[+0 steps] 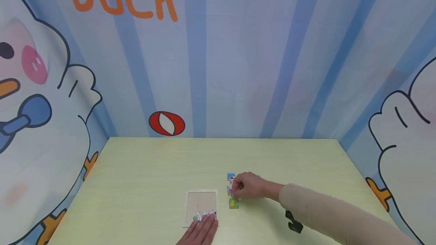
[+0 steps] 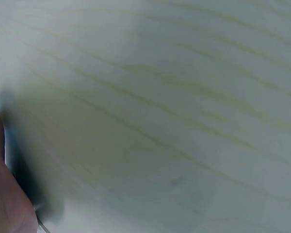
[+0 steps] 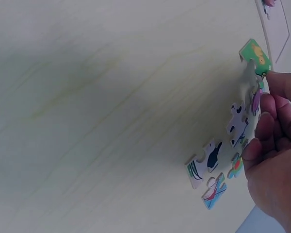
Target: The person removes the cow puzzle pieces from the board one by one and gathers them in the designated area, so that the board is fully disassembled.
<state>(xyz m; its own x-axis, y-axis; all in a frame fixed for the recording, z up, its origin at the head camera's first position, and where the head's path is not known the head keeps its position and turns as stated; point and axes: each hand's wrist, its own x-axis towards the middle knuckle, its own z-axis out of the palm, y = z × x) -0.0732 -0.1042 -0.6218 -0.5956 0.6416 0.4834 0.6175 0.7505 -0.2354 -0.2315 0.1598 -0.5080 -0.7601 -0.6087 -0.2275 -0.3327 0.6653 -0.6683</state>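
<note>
My left hand (image 1: 201, 230) lies with extended fingers over the lower edge of a wooden puzzle tray (image 1: 185, 209), the fingertips on white-patterned puzzle pieces (image 1: 208, 213) along its bottom. Right of the tray, my right hand (image 1: 250, 185) is over loose jigsaw pieces. Thumb and fingers pinch a tilted puzzle piece (image 3: 250, 77), its pale side showing in the right wrist view. By the thumb lies a green piece with a yellow figure (image 3: 257, 57). Black-and-white pieces (image 3: 212, 155) lie nearer the little finger. In the left wrist view, only an edge of the left hand (image 2: 7, 189) shows.
A blue piece (image 1: 231, 176) lies at the far end of the loose group. Closer to the wrist is a red-and-blue piece (image 3: 214, 191). The pale wooden table (image 1: 143, 173) ends at a striped blue backdrop (image 1: 231, 67). A black strap piece (image 1: 293, 222) hangs under the right sleeve.
</note>
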